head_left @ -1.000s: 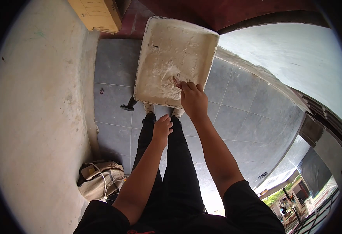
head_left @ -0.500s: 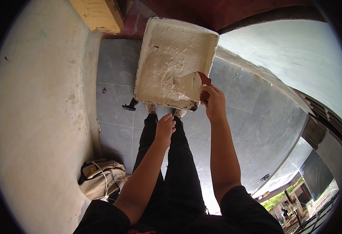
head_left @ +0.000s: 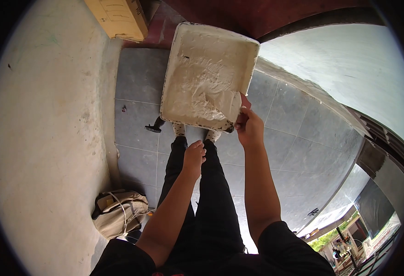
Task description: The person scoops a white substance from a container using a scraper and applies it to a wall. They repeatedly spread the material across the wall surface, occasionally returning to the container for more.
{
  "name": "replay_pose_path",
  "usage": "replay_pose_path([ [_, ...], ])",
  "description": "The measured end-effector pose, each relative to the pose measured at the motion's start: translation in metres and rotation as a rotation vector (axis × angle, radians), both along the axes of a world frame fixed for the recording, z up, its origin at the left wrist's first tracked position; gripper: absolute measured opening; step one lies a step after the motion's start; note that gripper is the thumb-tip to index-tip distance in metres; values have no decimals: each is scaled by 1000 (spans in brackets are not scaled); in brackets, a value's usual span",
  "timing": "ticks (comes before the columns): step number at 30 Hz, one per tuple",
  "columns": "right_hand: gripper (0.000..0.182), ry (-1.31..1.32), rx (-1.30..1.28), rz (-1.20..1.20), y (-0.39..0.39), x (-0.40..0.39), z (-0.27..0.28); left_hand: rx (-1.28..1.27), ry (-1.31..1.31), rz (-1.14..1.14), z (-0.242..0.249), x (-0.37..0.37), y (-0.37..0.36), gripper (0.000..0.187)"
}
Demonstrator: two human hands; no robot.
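Observation:
My right hand (head_left: 250, 126) grips a red-brown flat scraper (head_left: 244, 102) at the lower right corner of a shallow white tray (head_left: 164, 87). The scraper's blade lies in the wet off-white plaster-like paste (head_left: 211, 69), and paste coats much of it. Below the tray, in front of my legs, my left hand (head_left: 194, 158) hangs with its fingers loosely curled; nothing shows in it. It touches neither the tray nor the scraper.
Grey floor tiles (head_left: 137, 122) lie around my feet. A dark-handled tool (head_left: 154, 125) sticks out by the tray's lower left corner. A cardboard box (head_left: 121, 18) stands at upper left, a tan bag (head_left: 120, 214) at lower left. Pale walls (head_left: 50, 138) rise on both sides.
My right hand and the scraper have turned and shifted slightly down within the tray's corner. My left hand has moved slightly down and stays curled.

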State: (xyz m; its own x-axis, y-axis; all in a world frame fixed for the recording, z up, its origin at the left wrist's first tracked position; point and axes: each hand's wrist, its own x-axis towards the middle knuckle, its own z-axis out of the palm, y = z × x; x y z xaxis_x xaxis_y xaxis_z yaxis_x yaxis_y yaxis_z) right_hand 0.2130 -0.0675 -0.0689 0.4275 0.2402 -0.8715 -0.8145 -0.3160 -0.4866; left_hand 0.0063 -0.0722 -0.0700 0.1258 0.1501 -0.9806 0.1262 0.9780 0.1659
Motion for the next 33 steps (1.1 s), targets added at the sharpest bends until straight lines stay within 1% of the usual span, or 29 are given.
replay_pose_path([
  [2, 14, 44, 201, -136, 1, -3, 11, -2, 4, -7, 1, -4, 1, 50],
  [3, 14, 44, 201, -137, 2, -5, 9, -7, 12, -20, 0, -5, 2, 50],
  [5, 14, -57, 45, 9, 0, -7, 3, -15, 15, -33, -1, -6, -1, 50],
  [9, 13, -10, 49, -49, -4, -8, 4, -7, -5, 2, -2, -4, 1, 50],
  [11, 13, -90, 174, -2, -3, -6, 14, -5, -11, 9, -1, -4, -1, 50],
  [14, 14, -105, 95, 26, 3, -5, 21, -8, -17, 6, 2, 1, 0, 50],
  [18, 16, -170, 178, 64, 10, -6, 31, -10, -3, -2, 2, -1, 2, 49],
  [20, 16, -255, 114, 175, 14, -8, 33, -14, -6, -10, 1, -2, -1, 49],
  [21, 16, -257, 112, 174, 13, -9, 34, -5, 1, -24, 1, -1, -2, 48],
  [23, 19, -135, 105, 130, 13, -12, 33, 8, 8, -37, 1, 1, -1, 47],
  [25, 20, -135, 90, 135, 10, -16, 30, -56, 25, -16, 1, 5, -1, 47],
  [28, 21, -171, 94, 138, 7, -19, 26, -77, 20, -11, -1, 9, 1, 47],
  [30, 21, -199, 109, 140, 5, -19, 25, -53, 3, -14, -1, 7, 0, 48],
  [33, 20, -166, 106, 175, 4, -17, 25, -24, -17, -31, -2, 8, 2, 50],
])
